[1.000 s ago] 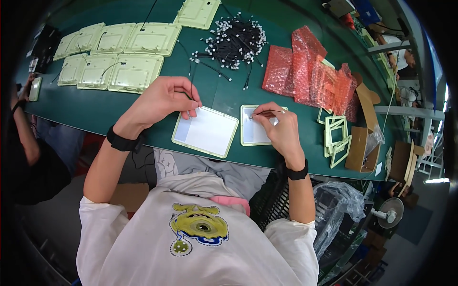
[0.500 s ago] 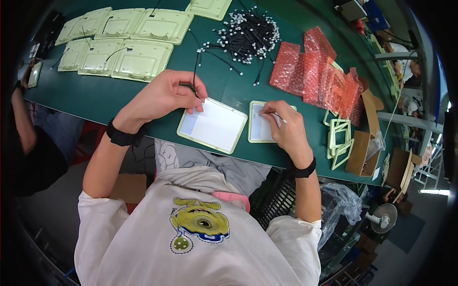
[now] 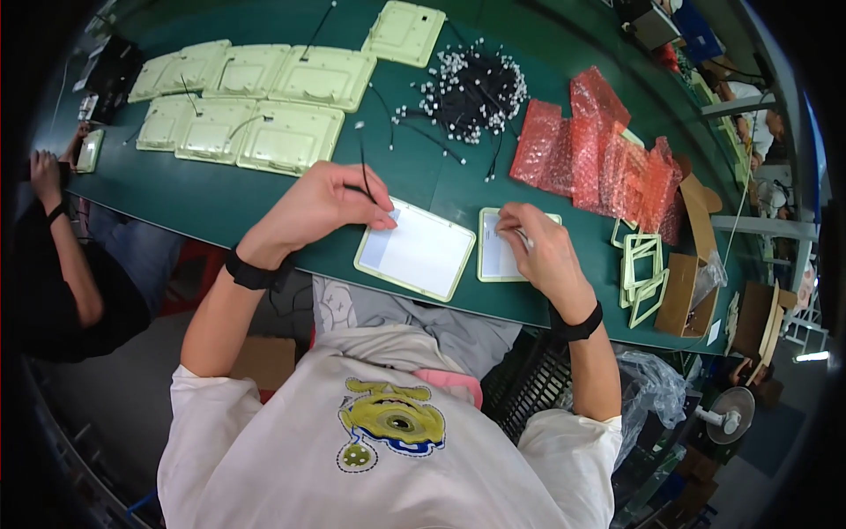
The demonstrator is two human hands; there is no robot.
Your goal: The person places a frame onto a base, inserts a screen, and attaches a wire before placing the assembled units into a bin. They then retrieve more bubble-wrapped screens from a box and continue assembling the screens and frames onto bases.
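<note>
My left hand pinches a thin black cable that stands up from the fingers and ends in a small white plug. Its fingertips are at the upper left edge of a pale green framed panel with a white and grey-blue face. To the right, a smaller panel of the same kind lies partly under my right hand. That hand is closed in a pinch above its face. A small white tip shows by the fingers; the rest of what they hold is hidden.
Several pale green housings lie in rows at the far left. A heap of black cables sits at the back, beside red bubble wrap. Green frames and a cardboard box are at right. Another person's arm shows at left.
The whole view has shifted, so the table appears farther right and lower. My left fingertips have moved slightly onto the larger panel's edge with the cable. My right hand stays over the smaller panel.
</note>
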